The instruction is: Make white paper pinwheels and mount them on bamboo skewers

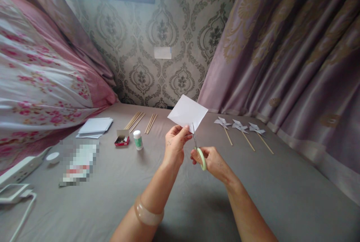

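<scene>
A white square sheet of paper (pixel 188 111) is held up at the middle of the view, one corner pointing down. My left hand (pixel 176 139) pinches it near that lower corner, thumb on the near face. In my right hand (pixel 209 161) is a pair of scissors (pixel 201 159) with light green handles, the fingers wrapped through and around the loops. The scissor blades point up and lie at the sheet's lower right edge, close to my left fingertips. Whether the blades have cut into the paper I cannot make out.
Three paper pinwheels on sticks (pixel 240 126) lie to the right. Further left are wooden sticks (pixel 135 120), a white-capped bottle (pixel 137 141), a small red box (pixel 122 139), stacked white paper (pixel 94 127), a blurred packet (pixel 80 163) and a power strip (pixel 21 172).
</scene>
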`<state>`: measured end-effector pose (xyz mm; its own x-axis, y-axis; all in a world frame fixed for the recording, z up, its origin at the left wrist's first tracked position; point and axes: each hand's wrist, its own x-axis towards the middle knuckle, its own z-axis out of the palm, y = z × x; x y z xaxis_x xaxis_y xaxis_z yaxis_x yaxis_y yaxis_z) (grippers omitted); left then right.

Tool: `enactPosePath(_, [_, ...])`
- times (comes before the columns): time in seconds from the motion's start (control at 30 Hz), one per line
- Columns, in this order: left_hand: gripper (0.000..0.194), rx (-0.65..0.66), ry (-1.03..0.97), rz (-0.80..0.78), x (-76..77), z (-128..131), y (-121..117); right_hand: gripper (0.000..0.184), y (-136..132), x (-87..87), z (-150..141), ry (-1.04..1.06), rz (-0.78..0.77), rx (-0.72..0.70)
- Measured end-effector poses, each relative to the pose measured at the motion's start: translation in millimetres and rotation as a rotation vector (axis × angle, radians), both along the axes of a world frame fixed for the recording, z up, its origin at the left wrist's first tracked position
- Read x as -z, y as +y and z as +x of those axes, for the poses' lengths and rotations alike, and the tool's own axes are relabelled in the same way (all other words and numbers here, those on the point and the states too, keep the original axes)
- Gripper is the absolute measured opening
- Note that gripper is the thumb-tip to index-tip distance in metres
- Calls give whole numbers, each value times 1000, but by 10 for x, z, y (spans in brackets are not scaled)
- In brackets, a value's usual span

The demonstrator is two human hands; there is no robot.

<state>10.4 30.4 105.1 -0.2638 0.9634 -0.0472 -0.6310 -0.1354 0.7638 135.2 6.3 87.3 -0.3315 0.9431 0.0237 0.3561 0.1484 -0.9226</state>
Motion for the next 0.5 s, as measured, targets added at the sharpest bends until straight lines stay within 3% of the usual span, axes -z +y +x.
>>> enactPosePath(0.5, [36,-8,-2,-5,18,12,4,56,20,48,14,-32,30,25])
